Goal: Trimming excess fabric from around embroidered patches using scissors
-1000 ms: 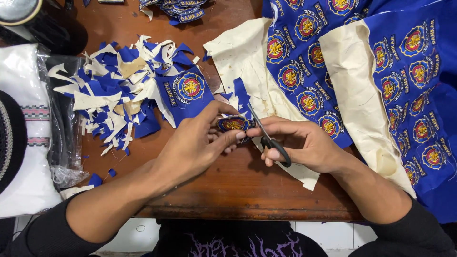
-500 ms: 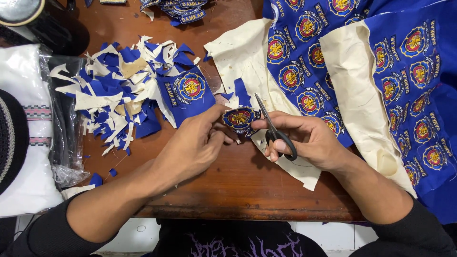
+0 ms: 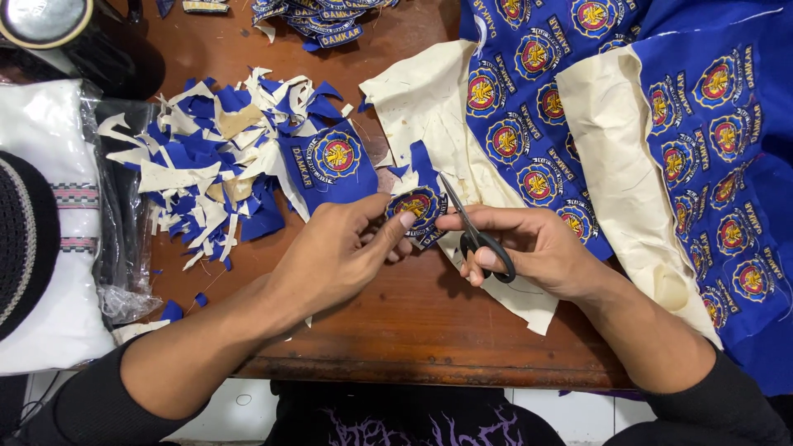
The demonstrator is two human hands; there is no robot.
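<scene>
Since a moment ago your scissors (image 3: 475, 231) have swung from lying flat by the patch to pointing up and away, blades parted at its right edge. Taking the wooden table (image 3: 396, 330) as landmark: over its far right corner drapes the blue cloth (image 3: 702, 124) printed with round emblems, its cream backing folded over toward you. On the table's left middle lies a heap of blue and cream offcuts (image 3: 206, 165), likely pushed aside to keep the cutting spot free. At the table's centre, your left hand (image 3: 339, 256) pinches the round emblem patch (image 3: 417, 206) between thumb and fingertips, lifting it so the blades can reach. Your right hand (image 3: 537, 248) is closed through the black scissor handles.
</scene>
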